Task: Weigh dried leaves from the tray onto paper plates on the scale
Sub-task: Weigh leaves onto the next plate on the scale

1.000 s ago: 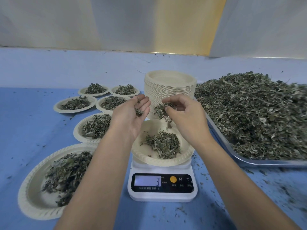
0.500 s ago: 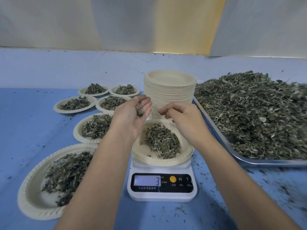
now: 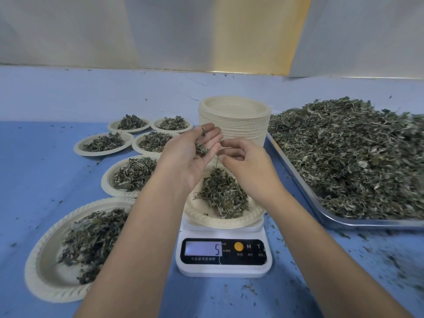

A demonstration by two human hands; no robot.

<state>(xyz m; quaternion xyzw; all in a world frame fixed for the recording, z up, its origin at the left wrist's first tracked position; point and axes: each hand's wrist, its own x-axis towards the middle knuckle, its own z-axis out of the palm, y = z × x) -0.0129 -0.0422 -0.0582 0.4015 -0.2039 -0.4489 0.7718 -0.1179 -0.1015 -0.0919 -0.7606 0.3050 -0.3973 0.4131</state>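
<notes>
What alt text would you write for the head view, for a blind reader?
Two hands hover over a paper plate of dried leaves on a scale reading 5: the left hand holds a few leaves on its open palm, the right hand curls its fingers beside it. Filled plates lie at left, a plate stack behind, a heaped tray at right.

Blue tabletop (image 3: 34, 180), pale blue back ledge (image 3: 91, 95), white wall panels (image 3: 68, 31), yellow strip (image 3: 259, 31) between them

Soft, even overhead light, faint shadows, wide-angle bending and slight blur at edges.
</notes>
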